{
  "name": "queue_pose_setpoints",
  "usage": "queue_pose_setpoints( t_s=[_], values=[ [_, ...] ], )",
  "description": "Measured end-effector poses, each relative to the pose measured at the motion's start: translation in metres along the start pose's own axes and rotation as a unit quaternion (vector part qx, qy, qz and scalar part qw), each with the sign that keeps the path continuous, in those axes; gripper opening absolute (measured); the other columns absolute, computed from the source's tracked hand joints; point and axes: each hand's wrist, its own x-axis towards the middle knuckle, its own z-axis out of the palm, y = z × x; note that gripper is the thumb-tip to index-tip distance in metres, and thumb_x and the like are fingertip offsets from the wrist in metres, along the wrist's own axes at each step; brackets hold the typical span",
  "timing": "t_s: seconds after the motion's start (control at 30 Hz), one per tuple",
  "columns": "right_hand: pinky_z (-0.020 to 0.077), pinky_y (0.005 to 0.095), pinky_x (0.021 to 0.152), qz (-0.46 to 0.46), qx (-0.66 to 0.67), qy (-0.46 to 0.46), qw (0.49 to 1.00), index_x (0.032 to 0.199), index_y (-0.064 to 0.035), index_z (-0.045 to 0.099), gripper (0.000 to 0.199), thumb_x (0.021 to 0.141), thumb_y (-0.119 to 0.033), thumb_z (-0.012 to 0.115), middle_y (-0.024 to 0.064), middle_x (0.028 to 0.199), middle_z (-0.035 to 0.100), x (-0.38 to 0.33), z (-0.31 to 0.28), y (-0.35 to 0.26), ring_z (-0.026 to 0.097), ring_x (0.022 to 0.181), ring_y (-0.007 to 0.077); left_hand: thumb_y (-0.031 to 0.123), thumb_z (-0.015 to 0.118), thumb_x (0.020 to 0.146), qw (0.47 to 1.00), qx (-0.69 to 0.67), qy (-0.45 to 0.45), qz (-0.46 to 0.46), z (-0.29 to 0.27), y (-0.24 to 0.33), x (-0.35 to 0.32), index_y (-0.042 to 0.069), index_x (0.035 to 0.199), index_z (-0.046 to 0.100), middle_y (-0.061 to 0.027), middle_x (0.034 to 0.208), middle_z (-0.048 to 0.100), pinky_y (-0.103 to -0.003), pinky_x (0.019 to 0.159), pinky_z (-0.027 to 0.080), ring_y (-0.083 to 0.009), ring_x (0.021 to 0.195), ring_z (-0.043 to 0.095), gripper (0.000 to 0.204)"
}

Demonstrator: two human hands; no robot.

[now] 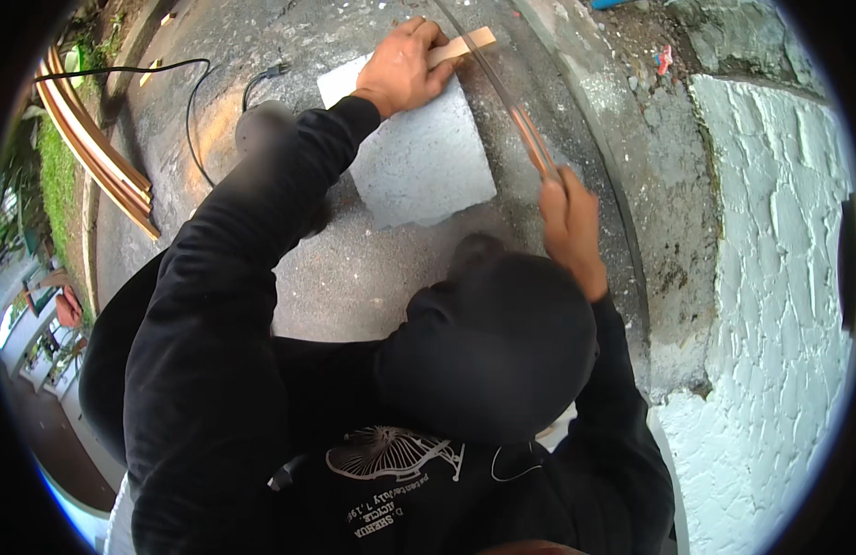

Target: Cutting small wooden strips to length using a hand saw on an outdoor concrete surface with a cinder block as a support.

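My left hand (pixel 409 69) is closed round a short strip of pale wood (pixel 445 53), pressing it against the far edge of a grey concrete slab (pixel 423 166). The strip's free end sticks out to the right past the slab. Across that end lies the long thin blade of a handsaw (pixel 504 90), seen nearly edge-on. My right hand (pixel 571 222) grips the saw at its near end, to the right of the slab. The handle is mostly hidden inside my fingers. Whether the teeth have cut into the wood cannot be made out.
Long wooden strips (pixel 104 153) lie at the far left beside grass. A black cord (pixel 195 102) with a plug (pixel 278 69) runs over the concrete ground. At the right stands a rough white wall (pixel 770 231). My dark-clothed knees (pixel 502 342) are close to the slab.
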Motion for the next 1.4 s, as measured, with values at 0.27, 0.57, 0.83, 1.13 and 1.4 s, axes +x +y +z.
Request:
queue_pose_setpoints(
  t_s=[0.27,0.57,0.83,1.13,1.4],
  values=[
    [0.0421,0.0422,0.054,0.024,0.024,-0.002,0.999,0.096,0.0005,0.058,0.027,0.107,-0.024,0.055,0.0206,0.066,0.052,-0.051,-0.004,0.01,0.055,0.053,0.0378,0.026,0.078,0.089,1.0,0.013,0.012,-0.021,0.003,-0.003,0.0,0.003,0.106,0.067,-0.0163,0.106,0.067,-0.047,0.092,0.057,-0.0394,0.105,0.066,0.031],
    [0.0428,0.0377,0.055,-0.014,0.003,0.018,1.0,0.113,0.0045,0.063,0.034,0.11,-0.028,0.055,0.0116,0.064,0.054,0.05,0.018,0.005,0.054,0.057,0.0187,0.025,0.078,0.09,0.999,-0.013,0.027,0.045,0.016,0.0,0.011,0.002,0.102,0.067,-0.0178,0.101,0.068,-0.046,0.083,0.058,-0.0391,0.092,0.07,0.029],
    [0.0406,0.0421,0.052,-0.02,0.0,0.026,0.999,0.092,-0.0007,0.057,0.03,0.108,-0.025,0.056,0.018,0.064,0.049,-0.045,-0.021,0.0,0.051,0.051,0.0295,0.026,0.077,0.089,1.0,0.001,0.006,-0.003,0.005,-0.002,-0.004,0.003,0.106,0.068,-0.0163,0.106,0.068,-0.047,0.093,0.057,-0.039,0.106,0.067,0.03],
    [0.0424,0.0423,0.054,-0.023,-0.014,0.02,0.999,0.093,0.0016,0.058,0.032,0.108,-0.027,0.055,0.0202,0.064,0.052,-0.012,0.009,0.019,0.056,0.053,0.0332,0.024,0.076,0.089,1.0,-0.016,0.013,-0.016,0.004,-0.001,0.002,0.003,0.109,0.069,-0.0166,0.107,0.068,-0.047,0.093,0.057,-0.039,0.106,0.067,0.029],
    [0.0412,0.0428,0.055,-0.028,0.011,0.019,0.999,0.094,0.0014,0.056,0.029,0.108,-0.024,0.056,0.0209,0.066,0.051,0.05,0.011,0.004,0.05,0.054,0.0361,0.025,0.079,0.089,1.0,-0.015,0.01,0.009,0.01,0.004,0.013,0.003,0.106,0.068,-0.0162,0.105,0.068,-0.047,0.09,0.058,-0.0386,0.101,0.068,0.03]
  ],
)
